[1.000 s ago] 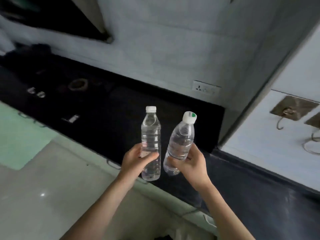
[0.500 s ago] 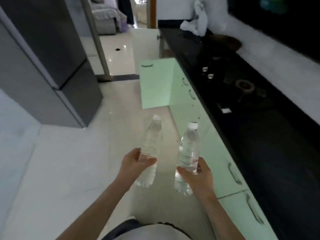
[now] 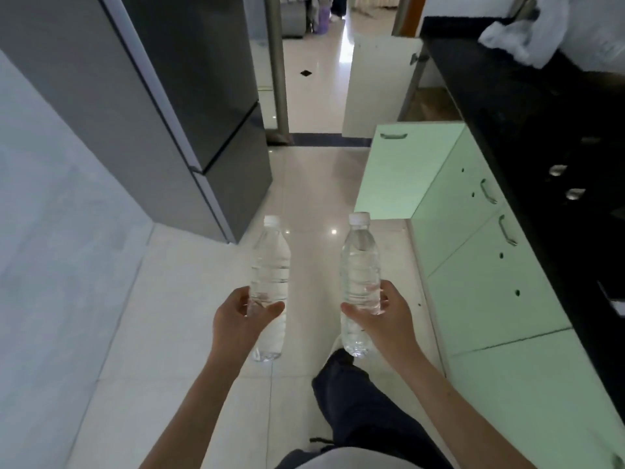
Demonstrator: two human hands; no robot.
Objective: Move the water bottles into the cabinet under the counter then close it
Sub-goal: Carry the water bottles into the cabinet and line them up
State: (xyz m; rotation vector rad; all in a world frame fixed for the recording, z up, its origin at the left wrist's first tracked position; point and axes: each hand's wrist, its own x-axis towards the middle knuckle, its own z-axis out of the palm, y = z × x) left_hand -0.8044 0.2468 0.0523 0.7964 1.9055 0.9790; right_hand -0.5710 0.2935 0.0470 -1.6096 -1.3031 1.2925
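Since half a second ago the two bottles have drawn further apart. My left hand (image 3: 241,319) has its fingers (image 3: 270,308) curled round the left bottle (image 3: 270,265); my right hand (image 3: 385,319) clamps the right bottle (image 3: 360,265) the same way. Both are ribbed clear plastic with white caps, held upright over the glossy tiled floor (image 3: 169,333) beside the mint-green cabinet (image 3: 473,282) under the black bench (image 3: 507,106), with one door (image 3: 402,170) open ahead.

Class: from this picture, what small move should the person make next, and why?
Probably a step ahead toward the open green door: the left hand grips one bottle, the right hand the other bottle, and the nearer doors look shut.
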